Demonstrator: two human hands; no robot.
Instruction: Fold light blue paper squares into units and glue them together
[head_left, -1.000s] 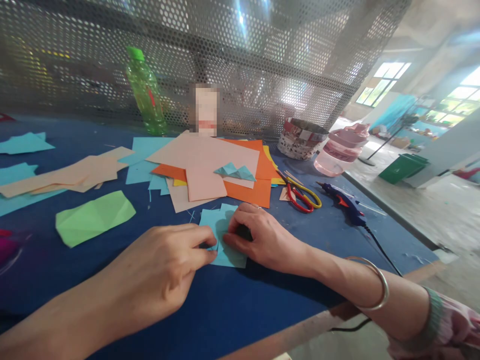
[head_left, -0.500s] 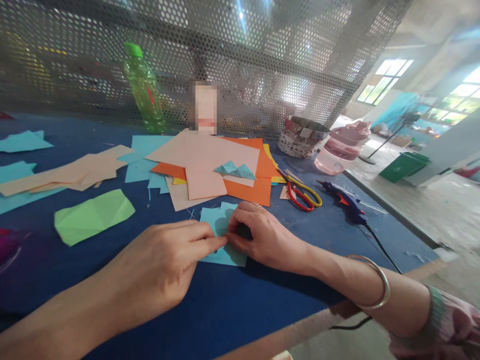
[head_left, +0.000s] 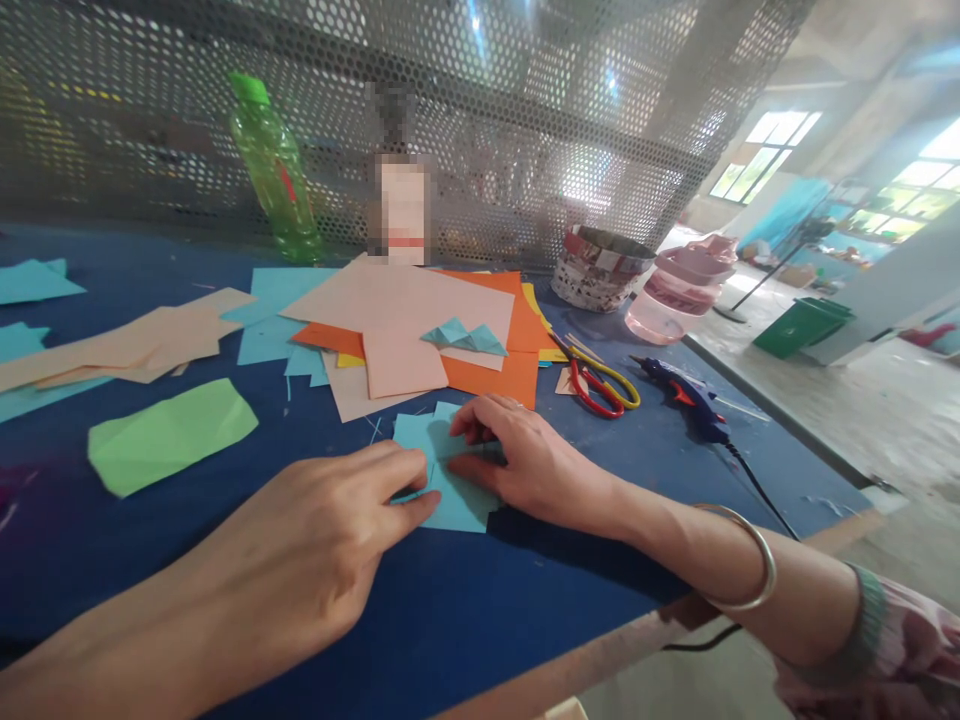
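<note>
A light blue sheet of paper, creased across its face, lies on the table between my hands. My left hand rests over its left part, with a small gap between thumb and index finger. On the right side of the sheet, my right hand curves over the paper, thumb and fingers apart. A ring and a metal bangle are on the right hand and wrist. Just beyond the sheet is a small folded blue paper piece, set on a pile of pink paper and orange paper.
Scissors with red and yellow handles and a blue glue gun lie at right. Behind them stand a round container and a pink water bottle. A green bottle leans near the mesh panel. Green paper lies left.
My fingertips, which met over the blue sheet, have drawn apart. The left hand has shifted slightly left, and the right hand's fingers have spread. The view has shifted slightly.
</note>
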